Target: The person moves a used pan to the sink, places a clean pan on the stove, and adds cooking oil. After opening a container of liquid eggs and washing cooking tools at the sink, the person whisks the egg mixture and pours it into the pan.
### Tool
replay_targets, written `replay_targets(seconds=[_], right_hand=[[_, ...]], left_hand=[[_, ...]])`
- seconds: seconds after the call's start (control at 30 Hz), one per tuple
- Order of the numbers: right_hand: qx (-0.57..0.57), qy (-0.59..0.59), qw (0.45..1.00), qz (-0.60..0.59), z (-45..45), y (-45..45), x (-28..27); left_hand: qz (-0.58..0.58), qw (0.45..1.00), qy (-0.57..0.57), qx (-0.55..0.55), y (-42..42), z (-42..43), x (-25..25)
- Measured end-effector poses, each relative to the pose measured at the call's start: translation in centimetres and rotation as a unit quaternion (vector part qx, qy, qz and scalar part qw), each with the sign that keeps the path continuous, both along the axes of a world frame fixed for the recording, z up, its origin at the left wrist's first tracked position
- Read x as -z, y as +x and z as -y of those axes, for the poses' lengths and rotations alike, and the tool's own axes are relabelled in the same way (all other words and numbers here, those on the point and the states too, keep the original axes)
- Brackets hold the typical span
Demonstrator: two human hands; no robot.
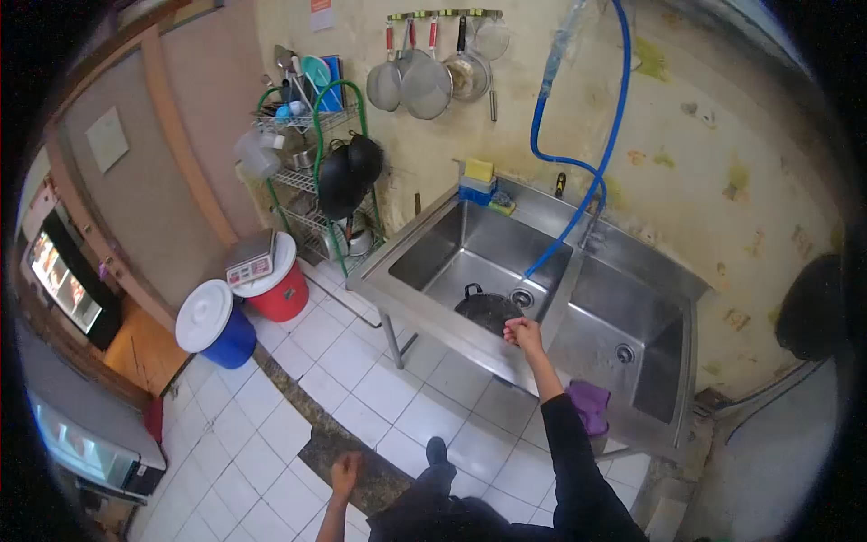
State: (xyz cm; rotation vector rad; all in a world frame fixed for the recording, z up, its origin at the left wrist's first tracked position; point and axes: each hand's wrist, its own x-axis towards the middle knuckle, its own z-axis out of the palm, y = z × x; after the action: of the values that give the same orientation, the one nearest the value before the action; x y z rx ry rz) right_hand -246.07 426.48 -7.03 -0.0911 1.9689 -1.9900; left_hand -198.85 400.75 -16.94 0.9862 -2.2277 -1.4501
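Pot [488, 313] in sink [424, 257], likely to catch drips; right hand [524, 334] at its rim, grip unclear; left hand [346, 474] curled closed.

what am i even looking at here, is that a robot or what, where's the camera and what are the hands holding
No robot: these are a person's bare hands. The single picture comes from a camera worn on the head, looking forward and down. In front is a steel double sink. A dark pot sits in its left basin, a blue hose hangs down into that basin, and a purple cloth drapes over the front edge. The right hand is at the pot's near side; whether it grips it isn't clear. The left hand, loosely curled above the floor, shows nothing held.
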Motion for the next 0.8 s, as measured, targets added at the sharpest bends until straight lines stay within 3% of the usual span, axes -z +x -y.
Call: replay_targets(seconds=[0.03,0.1,0.23,0.37,0.43,0.5,0.57,0.63,0.7,0.73,0.8], right_hand=[[0.003,0.002,1.0,0.007,0.8,-2.8,1.4],[0.032,-0.048,0.995,0.086,2.0,-8.0,4.4],[0.104,-0.033,0.983,0.146,4.0,-15.7,10.9],[0.177,-0.095,0.945,0.259,6.0,-20.9,14.2],[0.208,-0.143,0.92,0.298,6.9,-23.3,15.5],[0.153,-0.108,0.95,0.251,6.6,-23.9,16.1],[0.25,-0.159,0.917,0.267,6.8,-24.2,14.9],[0.24,-0.114,0.938,0.221,6.2,-24.1,16.9],[0.144,-0.019,0.986,0.08,4.7,-20.9,12.8],[0.15,-0.011,0.986,0.078,3.8,-20.4,11.8],[0.067,0.179,0.981,-0.02,2.4,-20.2,10.8]], left_hand=[[0.011,1.0,-0.017,-0.012,-5.1,0.8,-2.7],[-0.158,0.987,0.041,-0.015,-15.6,2.2,-5.3],[-0.172,0.982,-0.002,0.078,-33.7,1.9,-13.7],[-0.179,0.963,-0.008,0.199,-47.3,0.1,-11.1],[-0.123,0.952,0.145,0.242,-52.5,-1.1,-5.1],[-0.002,0.935,0.296,0.193,-56.3,-3.9,-0.7],[0.114,0.858,0.479,0.142,-60.0,-6.7,2.3],[0.141,0.807,0.564,0.108,-62.3,-9.7,5.1],[0.149,0.777,0.603,0.104,-64.3,-12.0,6.4],[0.15,0.752,0.635,0.093,-65.2,-13.1,6.7],[0.094,0.737,0.656,0.133,-66.6,-14.4,6.3]])
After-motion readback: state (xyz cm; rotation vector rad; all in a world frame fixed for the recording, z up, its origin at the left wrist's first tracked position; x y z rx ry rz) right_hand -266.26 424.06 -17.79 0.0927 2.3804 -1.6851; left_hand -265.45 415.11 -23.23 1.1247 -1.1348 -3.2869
